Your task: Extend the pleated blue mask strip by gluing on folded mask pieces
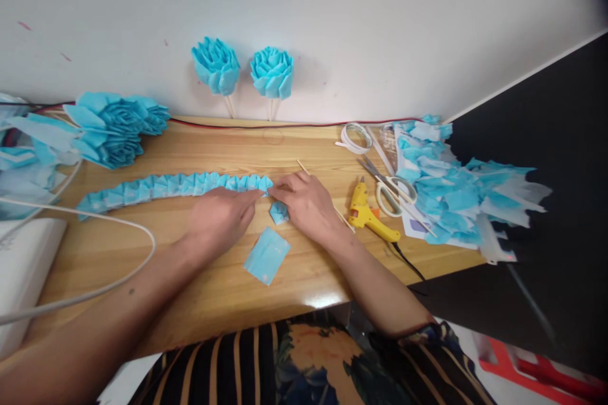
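A long row of folded blue petals, of paper or thin fabric, stretches across the wooden table. At its right end the fingers of my left hand are closed on the last folds. My right hand pinches the same end from the other side, its fingertips close to those of the left. Just under the right fingers lies a small folded blue piece. Nearer to me a flat blue square rests on the table. A thin wooden stick passes beneath my right hand.
Right of my hands are a yellow glue gun, scissors, a tape roll and a pile of blue pieces. Two blue flowers on sticks lean against the wall. More flowers and a white cable are left.
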The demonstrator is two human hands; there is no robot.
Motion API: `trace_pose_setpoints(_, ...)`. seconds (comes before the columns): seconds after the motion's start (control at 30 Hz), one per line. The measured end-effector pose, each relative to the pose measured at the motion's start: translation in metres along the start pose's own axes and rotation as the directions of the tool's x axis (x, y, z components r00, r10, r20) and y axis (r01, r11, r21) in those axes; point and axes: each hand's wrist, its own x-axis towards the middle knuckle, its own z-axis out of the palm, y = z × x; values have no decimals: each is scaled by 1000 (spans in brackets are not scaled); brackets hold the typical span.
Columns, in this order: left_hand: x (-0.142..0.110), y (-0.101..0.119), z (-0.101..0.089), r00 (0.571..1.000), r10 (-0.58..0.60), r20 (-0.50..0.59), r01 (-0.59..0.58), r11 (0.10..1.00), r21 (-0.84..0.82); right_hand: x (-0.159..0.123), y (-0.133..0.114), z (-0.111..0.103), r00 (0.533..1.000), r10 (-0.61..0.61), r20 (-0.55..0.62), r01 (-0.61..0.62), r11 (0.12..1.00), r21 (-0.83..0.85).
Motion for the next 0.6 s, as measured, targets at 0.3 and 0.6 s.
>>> trace_pose_setpoints(0.3,6,5,2,992,87,86,-96,990,106,1,-5,-4,999,-3,47,4,1000,-26)
trace_pose_setpoints(0.6,12,12,-2,986,85,142,-111,976,187,2,0,1,999,42,28,-46,979,197)
